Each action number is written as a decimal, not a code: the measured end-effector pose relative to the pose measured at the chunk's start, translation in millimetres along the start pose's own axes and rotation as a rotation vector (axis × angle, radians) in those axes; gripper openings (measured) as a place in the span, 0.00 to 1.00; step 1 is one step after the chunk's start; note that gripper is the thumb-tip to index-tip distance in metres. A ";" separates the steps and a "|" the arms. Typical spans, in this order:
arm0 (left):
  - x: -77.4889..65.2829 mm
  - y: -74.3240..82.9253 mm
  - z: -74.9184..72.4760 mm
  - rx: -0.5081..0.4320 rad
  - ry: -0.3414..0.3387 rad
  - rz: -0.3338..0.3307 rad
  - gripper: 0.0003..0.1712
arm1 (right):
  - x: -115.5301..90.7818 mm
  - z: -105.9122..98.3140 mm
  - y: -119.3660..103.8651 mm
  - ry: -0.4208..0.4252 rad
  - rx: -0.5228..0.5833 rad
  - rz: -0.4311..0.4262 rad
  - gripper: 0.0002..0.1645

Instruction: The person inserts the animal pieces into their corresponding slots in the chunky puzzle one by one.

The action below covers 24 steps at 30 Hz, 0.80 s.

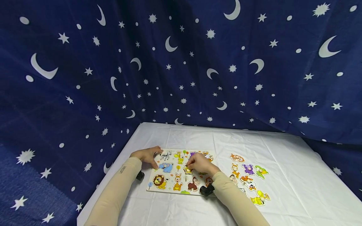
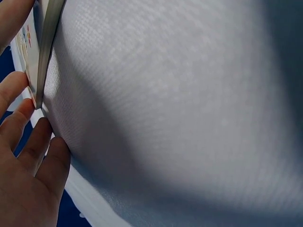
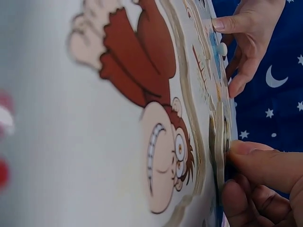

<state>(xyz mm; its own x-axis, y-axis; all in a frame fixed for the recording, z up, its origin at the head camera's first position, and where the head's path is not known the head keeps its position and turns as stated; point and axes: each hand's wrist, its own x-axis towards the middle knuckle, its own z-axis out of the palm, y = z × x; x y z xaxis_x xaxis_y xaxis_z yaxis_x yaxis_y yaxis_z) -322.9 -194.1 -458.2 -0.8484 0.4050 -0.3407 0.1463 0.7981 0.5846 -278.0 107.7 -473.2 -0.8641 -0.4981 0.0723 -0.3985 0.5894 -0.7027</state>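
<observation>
A white animal puzzle board (image 1: 171, 176) lies on the table. My left hand (image 1: 145, 156) rests at its left edge, fingers spread toward the far corner and thumb beside the blue elephant (image 1: 166, 167). In the left wrist view, fingertips (image 2: 26, 106) touch the board's end. Over the middle of the board, my right hand (image 1: 200, 164) pinches a yellow animal puzzle piece (image 1: 187, 170), partly covered by the fingers. The right wrist view shows that piece (image 3: 221, 146) edge-on at the board's surface, between thumb and fingers. The brown gorilla picture (image 3: 142, 61) fills the foreground there.
Right of the board lie several loose pieces, among them a purple hippo (image 1: 248, 169), a green crocodile (image 1: 261, 172), a tiger (image 1: 248, 182) and a yellow giraffe (image 1: 258, 199). A blue star-and-moon curtain (image 1: 181, 78) hangs behind and left of the white-covered table (image 1: 175, 210).
</observation>
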 end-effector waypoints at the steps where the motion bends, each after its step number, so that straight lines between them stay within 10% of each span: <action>1: -0.2 0.4 0.1 -0.006 0.001 -0.004 0.56 | 0.2 0.3 0.1 0.000 -0.004 -0.004 0.04; 24: 0.2 -0.2 -0.1 -0.014 0.004 -0.005 0.57 | 3.8 4.2 -1.2 -0.029 0.013 0.001 0.03</action>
<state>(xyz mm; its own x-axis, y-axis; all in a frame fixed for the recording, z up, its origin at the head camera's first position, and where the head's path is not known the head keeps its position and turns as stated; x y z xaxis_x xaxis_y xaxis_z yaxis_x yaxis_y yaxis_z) -323.2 -194.2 -458.4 -0.8512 0.3994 -0.3404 0.1353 0.7937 0.5930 -279.5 102.4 -475.1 -0.8549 -0.5163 0.0510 -0.3938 0.5817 -0.7118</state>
